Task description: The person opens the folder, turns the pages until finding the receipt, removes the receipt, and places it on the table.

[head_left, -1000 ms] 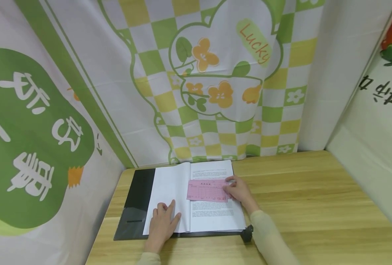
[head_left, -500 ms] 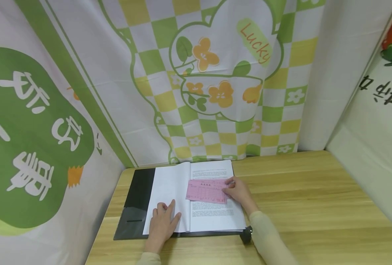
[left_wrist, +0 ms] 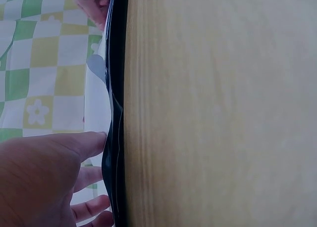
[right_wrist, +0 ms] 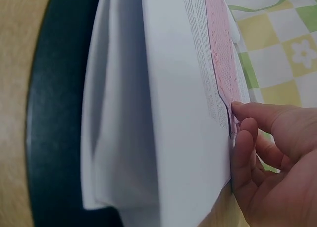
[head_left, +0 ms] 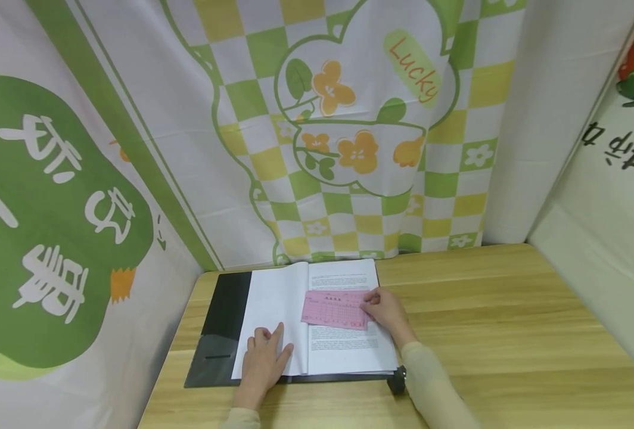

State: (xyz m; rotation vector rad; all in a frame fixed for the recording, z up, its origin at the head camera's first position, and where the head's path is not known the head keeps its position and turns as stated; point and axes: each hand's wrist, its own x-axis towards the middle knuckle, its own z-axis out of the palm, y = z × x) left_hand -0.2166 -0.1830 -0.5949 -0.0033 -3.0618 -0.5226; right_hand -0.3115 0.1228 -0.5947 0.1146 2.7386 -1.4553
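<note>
Paper slip, pink and printed with a grid, lying across the middle of the right page in an open stack of sheets, its left end overlapping the fold. Pinching the slip's right edge between thumb and bent fingers with the right hand; showing up close in the right wrist view, with thumb tip and fingertip closing on the edge. Running beyond and nearer than the slip, lines of small dark print, too fine for reading. Resting on the blank-looking left page with the left hand, grasping nothing: forefinger pointing toward the far side, thumb spreading right, other fingers bending loosely. Lying beneath the sheets, a black folder, jutting out at left and along the near edge. Sitting against the right sleeve, near the folder's near right corner, a small black object. Supporting everything, a wood-grain table. Hanging at the far side, a checked cloth in green, yellow and white, bearing orange flowers and "Lucky".
</note>
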